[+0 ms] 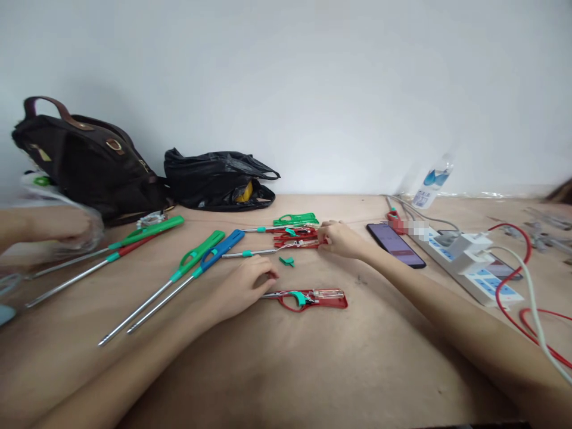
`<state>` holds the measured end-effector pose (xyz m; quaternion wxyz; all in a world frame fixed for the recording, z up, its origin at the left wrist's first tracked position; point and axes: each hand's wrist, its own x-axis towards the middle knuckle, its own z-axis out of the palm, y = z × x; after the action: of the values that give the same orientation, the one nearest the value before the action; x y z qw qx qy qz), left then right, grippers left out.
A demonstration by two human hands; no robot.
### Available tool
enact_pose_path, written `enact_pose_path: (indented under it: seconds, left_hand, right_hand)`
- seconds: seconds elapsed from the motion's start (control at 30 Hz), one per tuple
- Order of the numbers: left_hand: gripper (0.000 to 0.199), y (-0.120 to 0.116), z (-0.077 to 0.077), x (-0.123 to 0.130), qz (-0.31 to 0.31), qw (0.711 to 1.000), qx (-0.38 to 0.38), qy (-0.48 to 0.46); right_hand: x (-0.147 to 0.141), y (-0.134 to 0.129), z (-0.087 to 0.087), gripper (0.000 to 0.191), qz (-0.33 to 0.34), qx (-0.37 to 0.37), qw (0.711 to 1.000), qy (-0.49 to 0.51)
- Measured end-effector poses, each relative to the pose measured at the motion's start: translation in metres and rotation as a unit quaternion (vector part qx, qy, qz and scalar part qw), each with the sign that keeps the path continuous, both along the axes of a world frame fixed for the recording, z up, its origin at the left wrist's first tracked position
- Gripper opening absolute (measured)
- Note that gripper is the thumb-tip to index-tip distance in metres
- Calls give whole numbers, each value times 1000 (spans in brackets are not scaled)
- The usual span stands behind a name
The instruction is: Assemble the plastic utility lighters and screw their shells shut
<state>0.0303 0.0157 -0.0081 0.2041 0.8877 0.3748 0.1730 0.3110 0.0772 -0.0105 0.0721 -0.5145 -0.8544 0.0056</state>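
An opened red gas lighter (333,300) lies nearest me, its clear tank, wires and teal trigger exposed. My left hand (243,283) is curled over its metal tube, which the hand mostly hides; how firmly it grips is hard to see. Farther back, my right hand (339,239) pinches the right end of another opened red lighter (301,243), fingertips partly hidden. Behind that sit one more opened red lighter and a green handle shell (295,219). A loose teal trigger (286,261) rests between the near and far lighters.
Assembled green (203,249) and blue (223,250) lighters lie left, with more beyond. Another person's hand (75,229) is at far left by a plastic bag. A backpack (89,161) and black bag (210,179) stand behind. Right are a phone (395,244), power strip (485,286), cables and bottle (432,182).
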Motion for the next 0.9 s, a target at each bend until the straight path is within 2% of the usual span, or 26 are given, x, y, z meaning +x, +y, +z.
enact_pose_path:
  seconds: [0.1, 0.27, 0.5, 0.73, 0.9]
  left_hand:
    - [14, -1, 0, 0, 2, 1000, 3, 5]
    - [16, -2, 3, 1, 1, 1000, 9, 9]
    - [17, -2, 3, 0, -10, 1000, 21, 8]
    - [17, -2, 4, 0, -4, 1000, 5, 1]
    - [18, -3, 3, 1, 25, 999, 32, -24]
  right_hand:
    - [-2, -1, -1, 5, 1, 0, 1000, -2]
    - [0, 1, -1, 16, 11, 2, 1000, 16]
    - [10, 14, 5, 16, -34, 3, 992, 118]
    - [18, 14, 7, 14, -81, 32, 966, 243]
    - [17, -4, 3, 17, -85, 31, 941, 327]
